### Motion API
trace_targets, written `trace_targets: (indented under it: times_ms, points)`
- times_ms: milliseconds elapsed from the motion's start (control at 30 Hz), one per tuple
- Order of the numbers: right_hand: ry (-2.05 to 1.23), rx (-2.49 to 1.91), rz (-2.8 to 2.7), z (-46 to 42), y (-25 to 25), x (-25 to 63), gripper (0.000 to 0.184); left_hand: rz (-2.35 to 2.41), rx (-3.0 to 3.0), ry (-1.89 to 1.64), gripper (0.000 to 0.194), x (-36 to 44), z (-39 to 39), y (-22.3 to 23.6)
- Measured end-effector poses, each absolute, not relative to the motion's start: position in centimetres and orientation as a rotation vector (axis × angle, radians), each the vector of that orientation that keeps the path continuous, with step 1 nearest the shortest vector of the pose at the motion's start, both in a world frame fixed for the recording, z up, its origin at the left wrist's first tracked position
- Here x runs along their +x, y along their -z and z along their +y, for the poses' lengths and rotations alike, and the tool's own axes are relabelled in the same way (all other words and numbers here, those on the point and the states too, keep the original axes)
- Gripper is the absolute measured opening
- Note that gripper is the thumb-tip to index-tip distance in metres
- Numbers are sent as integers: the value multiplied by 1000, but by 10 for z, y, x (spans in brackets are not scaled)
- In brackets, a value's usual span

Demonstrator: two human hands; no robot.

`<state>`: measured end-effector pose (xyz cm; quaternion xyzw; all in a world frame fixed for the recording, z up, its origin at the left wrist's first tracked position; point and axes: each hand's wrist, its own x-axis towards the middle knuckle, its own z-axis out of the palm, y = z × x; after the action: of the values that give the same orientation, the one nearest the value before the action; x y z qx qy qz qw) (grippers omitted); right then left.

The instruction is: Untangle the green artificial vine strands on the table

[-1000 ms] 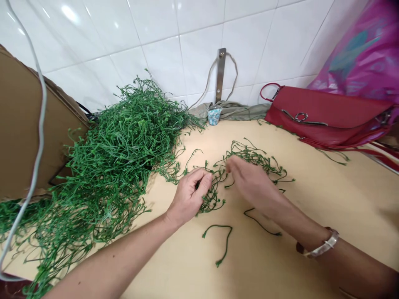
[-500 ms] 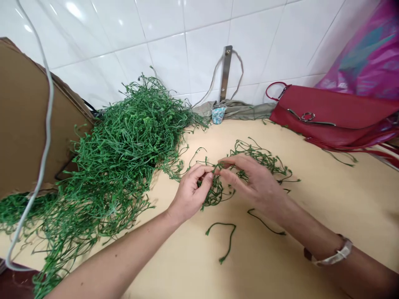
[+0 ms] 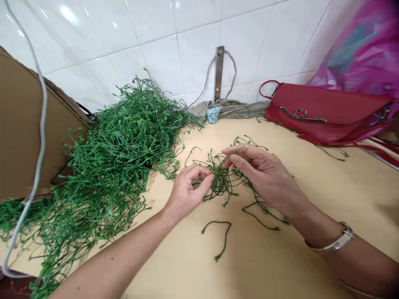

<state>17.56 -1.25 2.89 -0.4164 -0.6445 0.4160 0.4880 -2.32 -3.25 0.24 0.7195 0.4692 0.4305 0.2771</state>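
Note:
My left hand (image 3: 188,192) is closed in a pinch on a small bunch of green plastic stems (image 3: 222,179) lying on the beige table (image 3: 327,187). My right hand (image 3: 264,172) pinches one stem of that same bunch between thumb and fingertips, just right of the left hand. A single loose curved stem (image 3: 218,236) lies on the table in front of both hands. Another dark stem (image 3: 258,218) trails out under my right wrist, which wears a bracelet.
A big heap of green plastic stems (image 3: 109,166) covers the table's left side, against a brown cardboard box (image 3: 21,128). A red handbag (image 3: 324,114) and a pink plastic bag (image 3: 361,54) sit at the back right. A small cup (image 3: 213,113) stands by the tiled wall. A grey cable (image 3: 39,124) hangs at left.
My right hand came back from the scattered stems at the right and now pinches a stem beside my left hand. The small bunch has been drawn together between both hands.

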Motion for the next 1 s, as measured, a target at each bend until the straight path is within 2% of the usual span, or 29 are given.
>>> trace_targets:
  times_ms: [167,533,733,867,1000]
  points:
    - [-1199,-1065,-1506,-15,-25,167,41,1249,1844,-1266,17,-24,-35,-2]
    - [-1005,-1151,-1720,-10,-21,167,13,1310,1685,-1296,16,-28,-29,-5]
    - [-1114,-1165,-1688,-10,-25,167,26,1263,1683,-1254,11,-25,-29,-4]
    - [-1137,-1131,-1735,-11,-19,161,18,1276,1691,-1149,7,-23,-30,-4]
    - [-916,-1215,-1879,-13,-16,160,12,1306,1658,-1020,8,-22,-32,-5]
